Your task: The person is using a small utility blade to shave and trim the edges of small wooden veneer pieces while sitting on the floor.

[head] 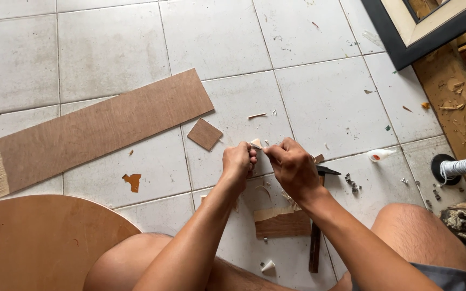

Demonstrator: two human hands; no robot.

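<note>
White floor tiles [324, 102] are strewn with wood offcuts.
A small pale wood chip [256, 143] is pinched above the floor between the fingers of the left hand [238, 164] and right hand [293, 168], both clenched; a hammer [317, 226] lies beneath, a long board [103, 129] to the left.

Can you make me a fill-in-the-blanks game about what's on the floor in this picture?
1. Both hands, the left hand and the right hand, pinch one small piece of ____.
2. The hammer lies on the ____ floor.
3. The small square of wood lies beside the long ____ plank.
4. The glue bottle lies on its ____.

Missing words: wood; tiled; brown; side
</note>
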